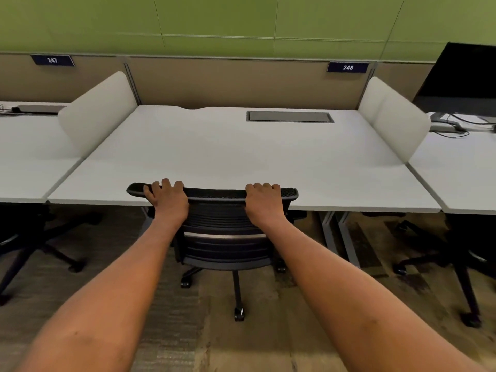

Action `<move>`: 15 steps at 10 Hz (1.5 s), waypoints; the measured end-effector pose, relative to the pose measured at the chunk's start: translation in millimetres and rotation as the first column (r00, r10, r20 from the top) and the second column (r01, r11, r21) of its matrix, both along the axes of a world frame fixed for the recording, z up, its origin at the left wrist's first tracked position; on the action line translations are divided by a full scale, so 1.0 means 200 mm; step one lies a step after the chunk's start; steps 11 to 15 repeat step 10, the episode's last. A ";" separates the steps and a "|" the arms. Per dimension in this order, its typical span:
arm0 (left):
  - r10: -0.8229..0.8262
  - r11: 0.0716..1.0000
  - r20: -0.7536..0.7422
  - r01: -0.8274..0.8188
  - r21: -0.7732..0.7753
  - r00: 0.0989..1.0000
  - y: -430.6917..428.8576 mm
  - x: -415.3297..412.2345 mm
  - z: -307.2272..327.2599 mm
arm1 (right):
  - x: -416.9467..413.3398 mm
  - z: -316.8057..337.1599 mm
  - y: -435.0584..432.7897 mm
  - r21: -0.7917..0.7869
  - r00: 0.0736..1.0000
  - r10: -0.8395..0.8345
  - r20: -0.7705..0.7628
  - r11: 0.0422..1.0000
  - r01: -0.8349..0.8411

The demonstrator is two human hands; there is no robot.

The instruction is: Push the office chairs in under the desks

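Chair: a black office chair is seen from behind, at the near edge of the middle desk, its seat hidden under the desktop.
Chair back: the top rail is a dark, finely perforated band, slightly curved, which overlaps the desk's front edge in this view; below it the back is made of stacked horizontal slats, crossed by one pale strip.
Chair base: dark spokes with black castors are spread on the brown patterned floor; one spoke points toward the camera.
Left hand: the left hand is closed over the left part of the top rail, fingers curled over its far side.
Right hand: the right hand is clasped on the right part of the same rail, in the same manner.
Desk: a bare white top with a grey cable hatch set in near its far edge, and white rounded side screens at both ends.
Labels: number plates reading 247 and 248 are fixed on the tan back panel.
Neighbouring chairs: the dark bases of two more chairs, the left chair and the right chair, are seen under the adjoining desks.
Monitor: a dark monitor stands on the desk at the right, with cables beside it.
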State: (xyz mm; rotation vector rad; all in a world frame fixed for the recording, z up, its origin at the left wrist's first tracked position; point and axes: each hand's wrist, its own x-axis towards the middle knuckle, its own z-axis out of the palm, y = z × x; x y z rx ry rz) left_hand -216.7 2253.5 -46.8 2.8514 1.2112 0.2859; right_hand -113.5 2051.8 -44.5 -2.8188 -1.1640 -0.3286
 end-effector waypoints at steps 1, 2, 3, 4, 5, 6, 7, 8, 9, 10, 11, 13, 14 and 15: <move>-0.010 1.000 0.026 0.010 0.017 1.000 0.01 0.01 -0.02 | -0.01 -0.02 0.01 -0.009 1.000 -0.007 0.014 1.000 0.007; -0.003 1.000 0.042 0.002 0.015 0.999 0.02 -0.01 -0.04 | 0.00 -0.02 0.03 -0.012 1.000 0.007 0.019 1.000 -0.007; -0.002 1.000 0.022 0.003 -0.013 1.000 0.02 -0.02 -0.03 | -0.01 0.00 0.03 -0.013 1.000 0.024 0.005 1.000 -0.024; -0.003 0.999 -0.004 0.003 -0.049 1.000 0.02 -0.01 0.01 | -0.02 0.01 0.04 -0.033 0.999 0.006 -0.032 0.999 -0.007; 0.015 0.998 0.008 -0.014 -0.063 1.000 0.02 -0.03 0.01 | -0.03 0.02 0.05 -0.038 0.998 -0.018 -0.061 0.999 0.016; -0.033 0.999 0.125 0.034 -0.002 0.992 -0.08 -0.10 -0.06 | -0.09 -0.03 -0.01 -0.019 0.995 -0.057 -0.076 0.998 0.056; -0.136 0.991 0.252 0.129 0.043 0.958 -0.26 -0.16 -0.16 | -0.18 -0.13 -0.11 -0.040 0.999 -0.053 -0.003 0.998 0.053; -0.219 0.973 0.373 0.232 0.008 0.902 -0.57 -0.25 -0.33 | -0.33 -0.24 -0.30 0.013 0.996 -0.085 0.018 0.996 0.085; -0.245 0.960 0.357 0.277 -0.039 0.901 -0.76 -0.30 -0.43 | -0.41 -0.28 -0.43 0.019 0.987 -0.138 -0.079 0.990 0.140; -0.250 0.933 0.306 0.313 -0.178 0.919 -0.94 -0.32 -0.52 | -0.49 -0.35 -0.60 0.019 0.959 -0.218 -0.181 0.974 0.225; -0.250 0.933 0.306 0.313 -0.178 0.919 -0.94 -0.32 -0.52 | -0.49 -0.35 -0.60 0.019 0.959 -0.218 -0.181 0.974 0.225; -0.250 0.933 0.306 0.313 -0.178 0.919 -0.94 -0.32 -0.52 | -0.49 -0.35 -0.60 0.019 0.959 -0.218 -0.181 0.974 0.225; -0.250 0.933 0.306 0.313 -0.178 0.919 -0.94 -0.32 -0.52 | -0.49 -0.35 -0.60 0.019 0.959 -0.218 -0.181 0.974 0.225; -0.250 0.933 0.306 0.313 -0.178 0.919 -0.94 -0.32 -0.52 | -0.49 -0.35 -0.60 0.019 0.959 -0.218 -0.181 0.974 0.225</move>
